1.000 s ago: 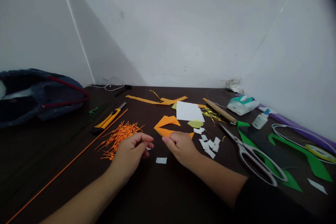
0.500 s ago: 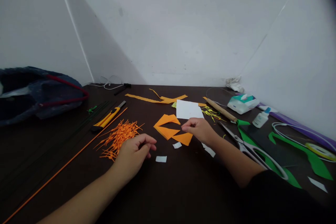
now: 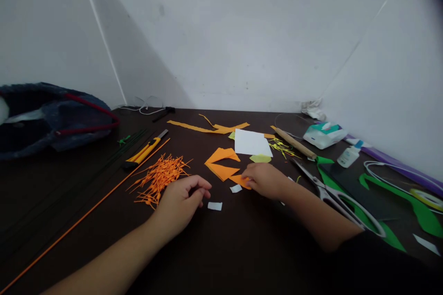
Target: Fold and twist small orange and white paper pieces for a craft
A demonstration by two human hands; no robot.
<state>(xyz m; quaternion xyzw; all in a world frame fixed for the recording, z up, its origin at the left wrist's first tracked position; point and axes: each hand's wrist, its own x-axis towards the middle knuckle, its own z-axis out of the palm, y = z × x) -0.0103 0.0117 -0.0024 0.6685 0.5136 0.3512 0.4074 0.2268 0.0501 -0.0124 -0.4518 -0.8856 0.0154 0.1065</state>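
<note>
My left hand [image 3: 183, 197] hovers loosely curled beside a pile of thin orange strips [image 3: 162, 175], a small gap between thumb and forefinger and nothing visible in it. My right hand [image 3: 265, 179] has its fingertips closed on the edge of a pointed orange paper piece [image 3: 238, 179]; the hand covers that piece's right end. Just left of it lie more cut orange paper pieces [image 3: 219, 171], partly overlapping. A small white paper scrap [image 3: 236, 188] is below the gripped piece, and another white scrap [image 3: 215, 206] is close to my left fingertips.
Scissors [image 3: 332, 196] lie beside my right forearm, near green paper strips [image 3: 417, 212] and a glue bottle [image 3: 349, 155]. Behind are a white sheet [image 3: 252, 142], a yellow-green piece [image 3: 260, 158] and a wooden stick [image 3: 294, 143]. A yellow cutter [image 3: 143, 152] lies left.
My right hand has come down onto the orange paper piece, uncovering the yellow-green piece by the white sheet. My left hand has hardly moved; the view has shifted slightly.
</note>
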